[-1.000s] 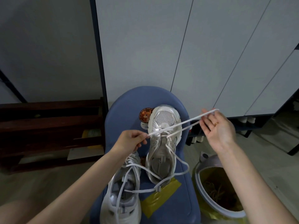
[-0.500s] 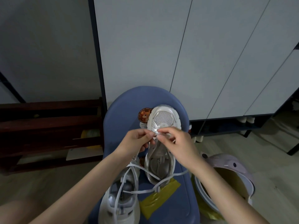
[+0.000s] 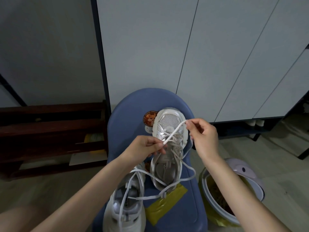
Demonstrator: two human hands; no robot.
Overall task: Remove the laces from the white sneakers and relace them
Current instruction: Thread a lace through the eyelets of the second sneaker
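The left hand (image 3: 147, 146) pinched the tip of the flat white shoelace (image 3: 173, 131) at frame centre, while the right hand (image 3: 203, 136) pinched it further along, up and to the right, so the lace ran diagonally between them. It hung right over the far white mesh sneaker (image 3: 168, 148) on the blue plastic chair (image 3: 127, 124). I'd guess the left-hand tip goes into an eyelet just below next. The second white sneaker (image 3: 127, 201) sat lower left.

Both forearms are bare, with no sleeves reaching the wrists. The left hand (image 3: 145, 148) and the right hand (image 3: 203, 136) wear no gloves; the fingernails are short and plain.
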